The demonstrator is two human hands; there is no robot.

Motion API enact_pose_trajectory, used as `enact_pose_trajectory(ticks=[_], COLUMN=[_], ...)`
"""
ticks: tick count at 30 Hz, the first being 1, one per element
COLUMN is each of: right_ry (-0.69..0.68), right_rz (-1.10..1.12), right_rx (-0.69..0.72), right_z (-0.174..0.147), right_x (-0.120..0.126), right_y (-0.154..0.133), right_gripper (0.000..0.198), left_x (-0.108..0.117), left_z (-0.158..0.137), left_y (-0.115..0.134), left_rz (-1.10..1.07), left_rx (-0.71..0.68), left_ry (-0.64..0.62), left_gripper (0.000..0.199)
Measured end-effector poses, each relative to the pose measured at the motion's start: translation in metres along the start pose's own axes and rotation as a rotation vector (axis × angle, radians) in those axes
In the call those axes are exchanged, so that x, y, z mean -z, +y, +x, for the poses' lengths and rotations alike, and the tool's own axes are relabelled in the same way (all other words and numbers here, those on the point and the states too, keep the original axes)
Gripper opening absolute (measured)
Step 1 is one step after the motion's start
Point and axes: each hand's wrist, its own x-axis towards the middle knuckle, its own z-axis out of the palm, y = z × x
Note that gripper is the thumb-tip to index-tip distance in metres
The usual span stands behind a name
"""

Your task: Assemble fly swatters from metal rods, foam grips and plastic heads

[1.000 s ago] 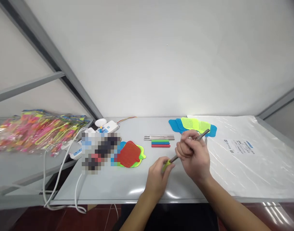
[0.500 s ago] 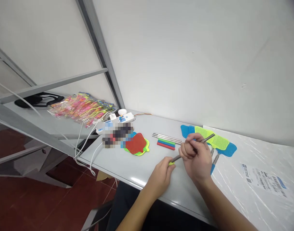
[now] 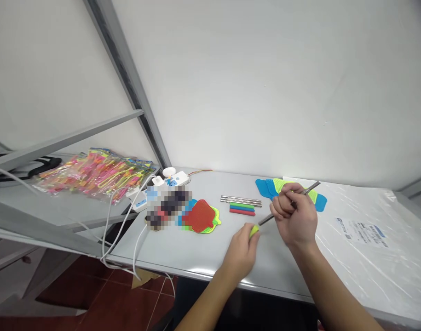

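Note:
My left hand (image 3: 240, 250) is closed around a yellow-green handle sleeve (image 3: 254, 231), most of it hidden in the fingers. My right hand (image 3: 295, 216) grips a thin metal rod (image 3: 312, 187) that slants down toward that sleeve. The rod's lower end is at the sleeve's mouth; whether it touches cannot be made out. Beyond my hands lie several metal rods (image 3: 240, 201) side by side, with a green sleeve (image 3: 242, 206), a blue sleeve (image 3: 242, 209) and a red sleeve (image 3: 242, 213) in front. Left of them is a pile of fly-swatter heads, a red head (image 3: 200, 216) on top.
Blue and yellow-green fly swatters (image 3: 265, 187) lie behind my right hand, partly hidden. A plastic-wrapped white package (image 3: 348, 257) covers the table's right side. Power strips (image 3: 177, 179) and white cables (image 3: 108, 239) are at the left, near bagged colourful items (image 3: 103, 174) on a shelf.
The view has shifted a little. More of the yellow-green sleeve shows beyond my left fingers, and the rod's lower end has drawn back from over it to its mouth.

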Motion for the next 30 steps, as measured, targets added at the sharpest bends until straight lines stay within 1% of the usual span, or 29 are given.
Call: enact_pose_trajectory(ticks=[4, 12, 16, 19, 21, 26, 30], right_ry=[0.005, -0.025, -0.061, -0.087, -0.076, 0.006, 0.022], right_rz=[-0.046, -0.034, -0.055, -0.072, -0.061, -0.008, 0.015], right_rx=[-0.005, -0.087, -0.118, -0.105, -0.092, -0.094, -0.096], right_z=[0.006, 0.001, 0.000, -0.002, -0.002, 0.001, 0.004], right_x=[-0.002, -0.009, -0.010, -0.009, -0.008, -0.009, -0.008], right_y=[0.002, 0.021, 0.021, 0.021, 0.022, 0.027, 0.027], right_gripper=[0.010, 0.012, 0.013, 0.013, 0.013, 0.013, 0.013], left_x=[0.002, 0.003, 0.004, 0.004, 0.005, 0.006, 0.006], left_z=[0.001, 0.001, 0.002, 0.001, 0.000, 0.002, 0.003], left_y=[-0.003, -0.006, -0.007, -0.007, -0.007, -0.010, -0.009], left_rz=[-0.031, -0.060, -0.073, -0.082, -0.090, -0.103, -0.109], left_rx=[0.030, 0.068, 0.074, 0.068, 0.073, 0.101, 0.093], left_ry=[0.020, 0.026, 0.014, -0.002, -0.009, -0.028, -0.048], left_gripper=[0.018, 0.016, 0.017, 0.018, 0.019, 0.023, 0.023])
